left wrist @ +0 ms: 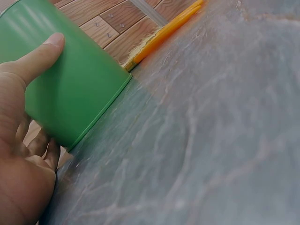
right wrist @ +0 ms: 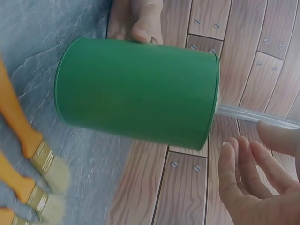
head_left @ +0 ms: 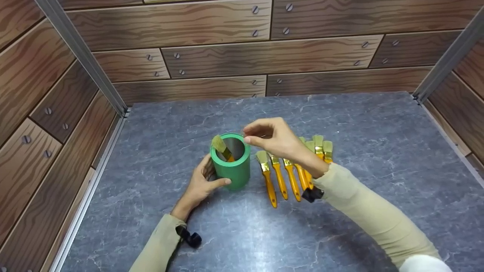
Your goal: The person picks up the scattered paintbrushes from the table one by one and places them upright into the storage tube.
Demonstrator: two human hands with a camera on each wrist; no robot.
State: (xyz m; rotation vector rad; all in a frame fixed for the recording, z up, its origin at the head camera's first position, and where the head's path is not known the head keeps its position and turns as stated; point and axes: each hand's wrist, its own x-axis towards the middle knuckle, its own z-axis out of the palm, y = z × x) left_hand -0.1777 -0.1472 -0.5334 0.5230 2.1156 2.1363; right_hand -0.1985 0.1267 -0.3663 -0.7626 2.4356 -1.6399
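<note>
one brush (head_left: pixel 223 149) in the can (head_left: pixel 235 174) the left hand (head_left: pixel 201 183) grips; right hand (head_left: pixel 278 138) empty, loosely curved; other brushes (head_left: pixel 292 179) lie outside.

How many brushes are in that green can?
1 visible: a brush standing bristles up in the can, tilted to the left. Anything lower inside may be hidden. Other brushes lie on the table, right of the can.

Green can (head_left: pixel 235 174), orange-handled brushes (head_left: pixel 293 181)
</note>
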